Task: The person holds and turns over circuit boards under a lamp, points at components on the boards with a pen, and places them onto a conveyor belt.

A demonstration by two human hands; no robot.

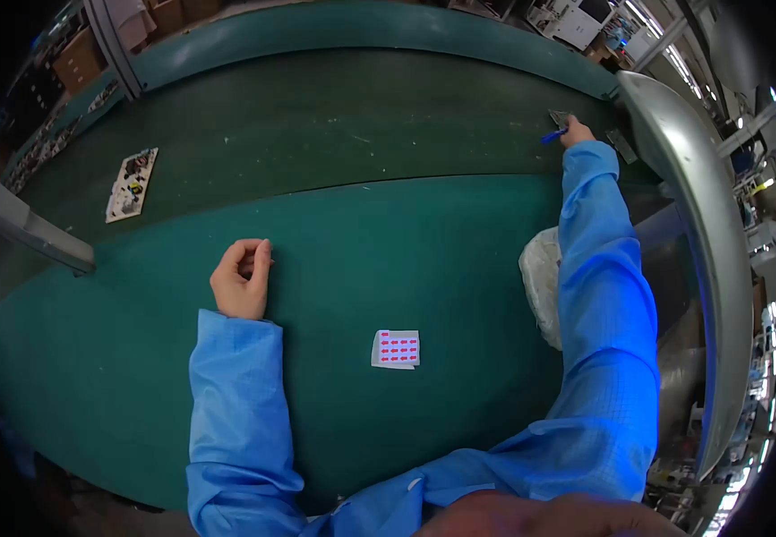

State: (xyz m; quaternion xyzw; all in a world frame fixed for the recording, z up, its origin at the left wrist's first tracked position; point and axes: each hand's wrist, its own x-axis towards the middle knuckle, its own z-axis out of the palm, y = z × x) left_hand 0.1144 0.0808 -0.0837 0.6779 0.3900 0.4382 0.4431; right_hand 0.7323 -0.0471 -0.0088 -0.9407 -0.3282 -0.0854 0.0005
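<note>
My left hand (242,277) rests above the green mat with its fingers curled and the thumb against them. Whatever may be in that pinch is too small to make out. At the far right, my right hand (576,132) reaches out over the dark belt, closed on a thin blue pen-like tool (553,136) that points left. Just beyond its fingers lies a small flat greyish piece (558,117); I cannot tell whether they touch it. Between my arms lies a white label sheet (398,349) with rows of red arrow-shaped stickers.
A crumpled clear plastic bag (542,282) lies beside my right forearm. A populated circuit board (132,185) sits on the belt (316,125) at the left. Another flat piece (621,146) lies near the rounded metal rail (688,179). A metal post (38,228) stands at the left.
</note>
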